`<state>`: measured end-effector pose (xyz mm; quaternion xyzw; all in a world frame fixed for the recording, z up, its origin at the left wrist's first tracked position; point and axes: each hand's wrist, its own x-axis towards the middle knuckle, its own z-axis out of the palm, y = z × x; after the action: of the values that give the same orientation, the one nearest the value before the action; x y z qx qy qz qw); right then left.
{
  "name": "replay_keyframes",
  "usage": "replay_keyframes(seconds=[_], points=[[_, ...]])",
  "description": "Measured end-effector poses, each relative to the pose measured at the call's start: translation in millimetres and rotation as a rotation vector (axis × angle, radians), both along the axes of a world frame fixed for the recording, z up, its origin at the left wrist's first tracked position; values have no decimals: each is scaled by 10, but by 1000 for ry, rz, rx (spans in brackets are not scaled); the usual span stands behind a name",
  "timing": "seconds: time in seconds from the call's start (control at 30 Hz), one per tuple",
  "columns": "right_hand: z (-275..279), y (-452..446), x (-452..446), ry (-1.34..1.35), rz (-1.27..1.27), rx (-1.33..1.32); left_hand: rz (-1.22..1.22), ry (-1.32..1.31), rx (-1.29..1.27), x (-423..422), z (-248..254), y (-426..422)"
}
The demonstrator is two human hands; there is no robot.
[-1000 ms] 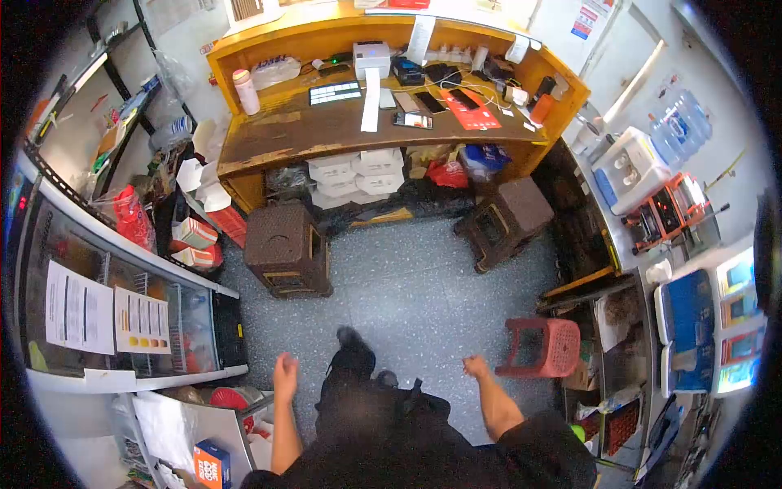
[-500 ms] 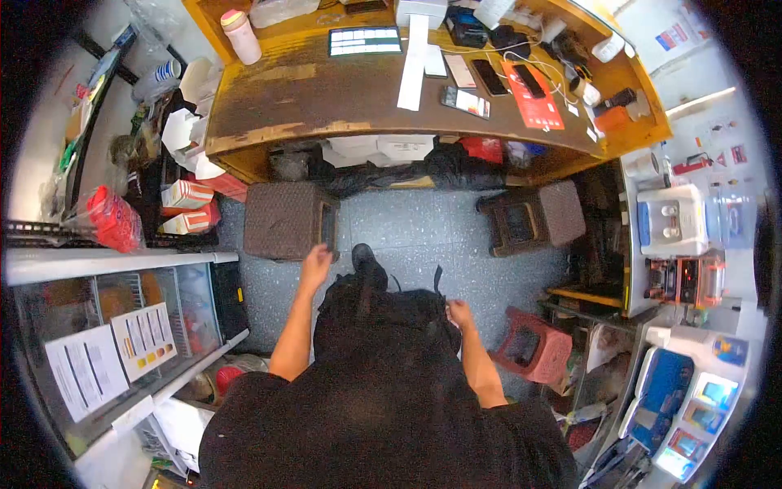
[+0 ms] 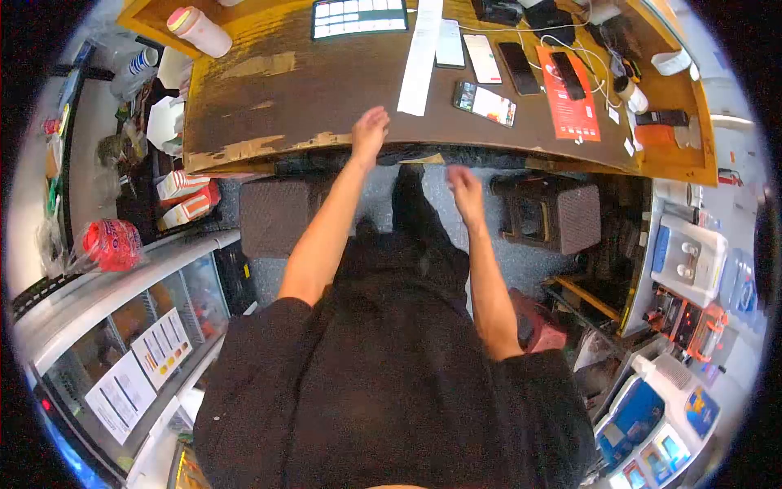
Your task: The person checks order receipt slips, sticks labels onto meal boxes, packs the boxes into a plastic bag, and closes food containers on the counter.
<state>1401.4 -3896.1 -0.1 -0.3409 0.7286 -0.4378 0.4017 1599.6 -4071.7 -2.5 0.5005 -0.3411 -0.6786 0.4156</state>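
My left hand is over the front edge of the brown desk, fingers loosely bent and apart, with nothing seen in them. Slightly blurred, my right hand hangs in front of and below that edge, its fingers loosely apart and holding nothing visible. Nearest on the desktop are a long white paper strip and a phone with a lit screen. Behind them lie a white phone, a white-and-pink slab like a phone and a black phone. Another dark phone rests on a red sheet.
A tablet and a pink bottle stand farther back. Brown stools flank my legs, with a red stool behind at right. A glass-topped freezer is at left, a water dispenser at right.
I have come closer to the desk. Both hands have risen forward from beside my waist, the left one reaching over the desk edge. The right hand has left my clothing.
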Motion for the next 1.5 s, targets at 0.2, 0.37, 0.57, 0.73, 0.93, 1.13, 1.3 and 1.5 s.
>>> replay_keyframes(seconds=[0.2, 0.37, 0.57, 0.73, 0.93, 1.13, 1.3, 1.5], points=[[169, -1436, -212, -302, 133, -92, -21, -200, 224, -431, 48, -505], [150, -1805, -293, -622, 174, 179, -200, -328, 240, -453, -3, -585], [152, -1872, -420, -486, 288, 169, -242, -192, 272, -536, 212, -559], [247, -1923, -487, -173, 346, -83, -303, -48, 263, -536, 398, -625], [521, -2083, -598, -186, 370, -93, -259, -29, 272, -595, 625, -698], [686, -2131, -629, -237, 394, -73, -161, 98, 286, -631, 608, -798], [712, -2210, -695, -269, 432, -74, -161, 73, 271, -674, 692, -878], [780, -2261, -743, -289, 460, 17, -168, 65, 229, -714, 693, -928]])
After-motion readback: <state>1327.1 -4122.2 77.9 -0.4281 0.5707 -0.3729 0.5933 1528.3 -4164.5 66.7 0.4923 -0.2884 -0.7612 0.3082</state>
